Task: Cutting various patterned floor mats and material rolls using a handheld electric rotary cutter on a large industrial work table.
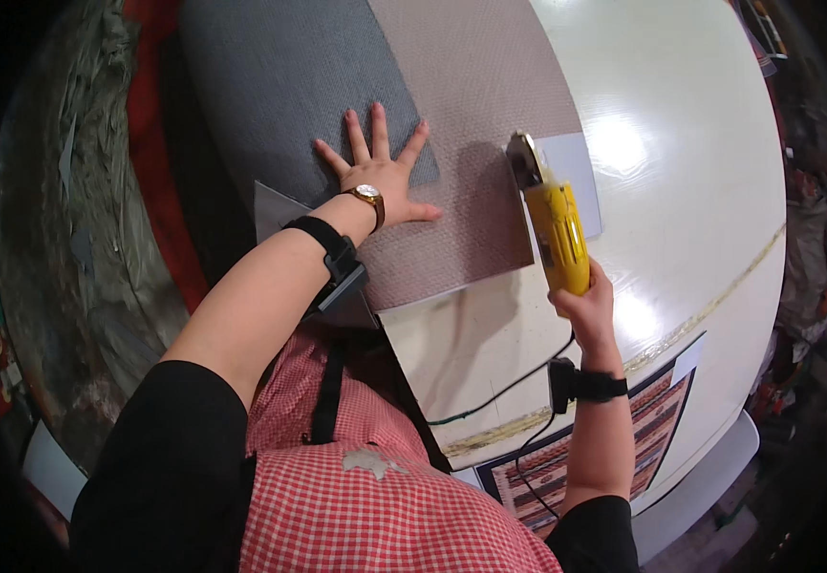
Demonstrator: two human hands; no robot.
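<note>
My right hand [589,304] is wrapped round the rear of a yellow corded electric fabric cutter [557,224]. Its metal blade head meets the right edge of a textured pinkish-brown sheet [480,86]. My left hand [385,181] lies flat with fingers spread, partly on that sheet and partly on a dark grey textured sheet [289,76] on top of it. Under the cutter, beyond the brown edge, a pale strip [580,177] shows. Whether the blade is turning, I cannot tell.
The sheets rest on a glossy cream table [690,191] with a worn seam. A dark cable [514,382] crosses its near part. A striped patterned piece [662,411] lies by the near right edge. Crumpled grey covering [88,191] and a red strip [157,172] are at the left.
</note>
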